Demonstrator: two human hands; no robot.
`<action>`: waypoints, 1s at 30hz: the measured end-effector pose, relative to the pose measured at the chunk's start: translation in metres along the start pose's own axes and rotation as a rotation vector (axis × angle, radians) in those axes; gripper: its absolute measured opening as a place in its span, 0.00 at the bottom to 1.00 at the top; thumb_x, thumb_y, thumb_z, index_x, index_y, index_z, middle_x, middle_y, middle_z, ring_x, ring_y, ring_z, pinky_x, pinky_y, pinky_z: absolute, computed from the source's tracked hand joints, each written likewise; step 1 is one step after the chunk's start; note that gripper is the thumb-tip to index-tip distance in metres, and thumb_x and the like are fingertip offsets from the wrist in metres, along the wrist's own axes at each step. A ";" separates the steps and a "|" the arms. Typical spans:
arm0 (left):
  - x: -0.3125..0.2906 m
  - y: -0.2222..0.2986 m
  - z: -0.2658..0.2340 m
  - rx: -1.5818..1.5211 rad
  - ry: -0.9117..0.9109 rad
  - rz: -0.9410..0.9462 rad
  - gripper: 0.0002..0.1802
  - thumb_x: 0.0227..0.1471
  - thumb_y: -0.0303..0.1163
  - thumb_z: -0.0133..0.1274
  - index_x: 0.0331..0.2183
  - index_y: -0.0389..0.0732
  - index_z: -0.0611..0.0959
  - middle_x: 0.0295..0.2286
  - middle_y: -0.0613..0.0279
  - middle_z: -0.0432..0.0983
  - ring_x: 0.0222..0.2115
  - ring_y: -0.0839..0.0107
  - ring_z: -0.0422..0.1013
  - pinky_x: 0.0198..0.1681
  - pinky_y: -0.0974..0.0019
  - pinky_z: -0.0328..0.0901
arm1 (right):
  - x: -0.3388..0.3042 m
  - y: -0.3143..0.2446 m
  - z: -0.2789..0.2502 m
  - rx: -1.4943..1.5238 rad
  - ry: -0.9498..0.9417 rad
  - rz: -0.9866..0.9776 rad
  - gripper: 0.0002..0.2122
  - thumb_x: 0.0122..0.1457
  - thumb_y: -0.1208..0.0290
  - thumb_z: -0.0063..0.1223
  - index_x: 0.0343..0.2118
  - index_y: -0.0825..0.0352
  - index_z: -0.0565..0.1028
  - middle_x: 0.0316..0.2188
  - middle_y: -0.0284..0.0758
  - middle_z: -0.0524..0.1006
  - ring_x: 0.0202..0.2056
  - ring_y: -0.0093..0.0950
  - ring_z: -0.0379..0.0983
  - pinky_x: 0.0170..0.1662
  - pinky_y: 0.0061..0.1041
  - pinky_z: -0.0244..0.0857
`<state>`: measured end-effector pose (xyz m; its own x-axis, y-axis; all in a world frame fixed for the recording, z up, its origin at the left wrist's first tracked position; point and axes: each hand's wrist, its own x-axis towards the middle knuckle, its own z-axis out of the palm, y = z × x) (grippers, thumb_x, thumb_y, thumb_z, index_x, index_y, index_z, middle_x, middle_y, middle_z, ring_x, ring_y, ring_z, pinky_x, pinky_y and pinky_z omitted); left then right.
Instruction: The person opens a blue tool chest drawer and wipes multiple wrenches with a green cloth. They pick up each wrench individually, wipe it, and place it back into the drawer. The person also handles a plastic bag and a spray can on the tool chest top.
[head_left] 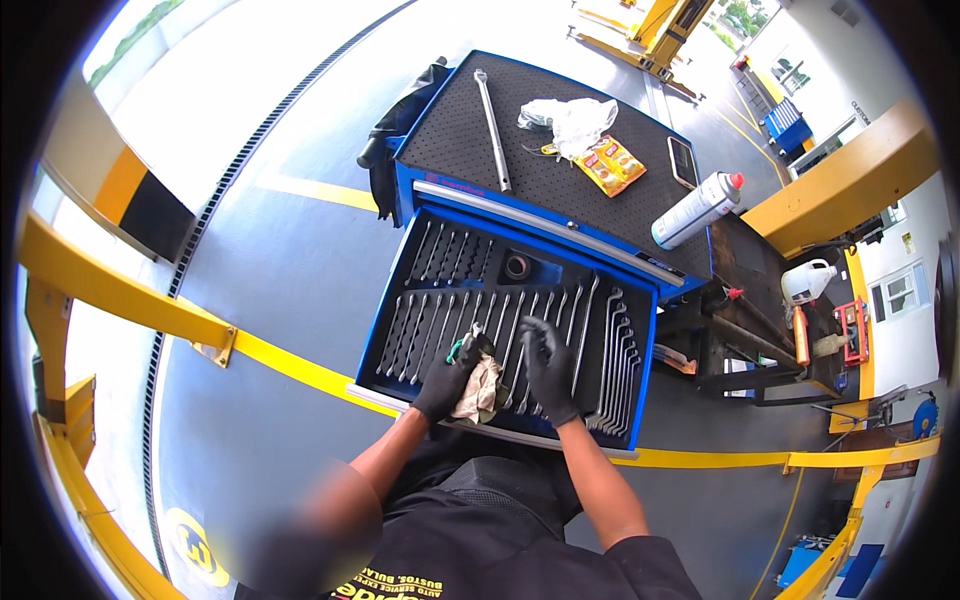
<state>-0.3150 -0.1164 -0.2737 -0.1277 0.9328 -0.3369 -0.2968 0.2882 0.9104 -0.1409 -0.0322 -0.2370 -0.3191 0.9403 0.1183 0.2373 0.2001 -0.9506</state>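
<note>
My left hand (447, 380), in a black glove, is closed around a crumpled cream rag (481, 390). The rag hangs over the front of an open blue tool drawer (364, 360). A bit of teal shows by the fingers; what it belongs to is hard to make out. My right hand (548, 368), also gloved in black, is over the drawer with its fingers stretched forward and nothing visible in them. Beneath both hands, a row of combination wrenches (513, 348) lies in black foam. Offset wrenches (620, 375) fill the right side.
On the cabinet's black top (440, 130) lie a long steel bar (492, 130), a clear plastic bag (580, 122), a yellow-orange packet (608, 166) and a phone (683, 162). A spray can (697, 210) leans at its right edge. Yellow lift arms (130, 285) reach in from both sides.
</note>
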 end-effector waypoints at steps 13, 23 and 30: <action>0.008 -0.011 0.032 -0.214 0.007 0.025 0.13 0.60 0.36 0.53 0.43 0.39 0.82 0.34 0.64 0.81 0.34 0.75 0.76 0.37 0.69 0.69 | -0.047 0.090 0.017 0.415 -0.379 0.142 0.25 0.64 0.75 0.50 0.64 0.67 0.61 0.58 0.34 0.69 0.56 0.25 0.67 0.59 0.26 0.61; 0.007 -0.014 0.020 0.808 -0.135 0.518 0.19 0.52 0.28 0.55 0.48 0.43 0.78 0.37 0.53 0.80 0.36 0.56 0.78 0.36 0.59 0.72 | -0.042 0.058 0.012 0.352 -0.136 0.151 0.22 0.62 0.76 0.51 0.60 0.68 0.64 0.50 0.38 0.74 0.53 0.29 0.70 0.57 0.29 0.63; 0.020 -0.040 0.013 0.585 -0.074 0.690 0.24 0.46 0.18 0.57 0.49 0.36 0.77 0.44 0.46 0.76 0.48 0.50 0.72 0.52 0.58 0.66 | -0.039 0.047 0.021 0.362 -0.086 0.035 0.24 0.60 0.70 0.56 0.59 0.67 0.66 0.52 0.38 0.74 0.54 0.28 0.70 0.56 0.28 0.64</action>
<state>-0.2940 -0.1063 -0.3134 -0.0315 0.9448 0.3261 0.3532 -0.2947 0.8879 -0.1364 -0.0655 -0.2921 -0.3959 0.9154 0.0736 -0.0855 0.0431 -0.9954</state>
